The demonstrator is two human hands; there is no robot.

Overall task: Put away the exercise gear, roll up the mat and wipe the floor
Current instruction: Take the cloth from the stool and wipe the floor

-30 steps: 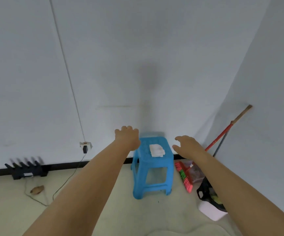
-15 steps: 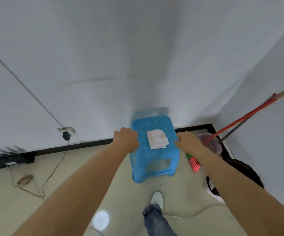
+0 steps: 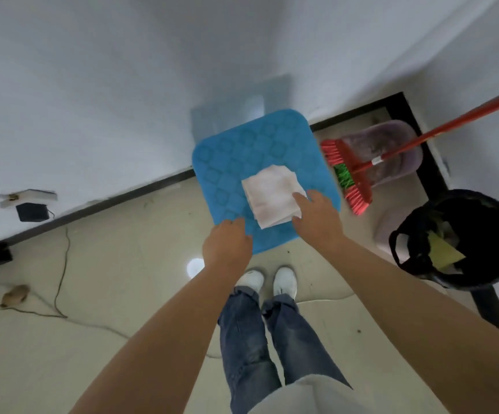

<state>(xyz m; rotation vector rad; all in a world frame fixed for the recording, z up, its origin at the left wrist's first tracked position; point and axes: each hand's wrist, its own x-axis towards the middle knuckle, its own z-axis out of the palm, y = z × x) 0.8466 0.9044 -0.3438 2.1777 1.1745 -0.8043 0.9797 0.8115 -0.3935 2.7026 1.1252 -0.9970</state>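
A: Since half a second back your head has tipped down; you're now over the blue plastic stool (image 3: 236, 162), and both shoes (image 3: 285, 281) are in view where one showed before.

B: Hands?

A: Your right hand (image 3: 317, 221) has reached the folded white cloth (image 3: 272, 198), which lies on the near right part of the stool seat. Index finger straight, lying on the cloth's right edge; nothing pinched that I can see. Your left hand (image 3: 227, 246) hangs over the seat's near left edge, fingers bent downward, tips hidden; can't tell whether it touches or grips the stool.

B: Surroundings?

A: Red broom (image 3: 348, 174) with red and green bristles just right of the stool, its head resting against a translucent dustpan (image 3: 391, 153) in the far right corner. Black-bagged bin (image 3: 457, 240) near right, yellow scrap inside. On the left, a black adapter (image 3: 31, 212) at the wall socket, a cable (image 3: 61, 282) trailing over the beige floor (image 3: 122, 264), a small brown object (image 3: 15, 295) on the floor at far left.
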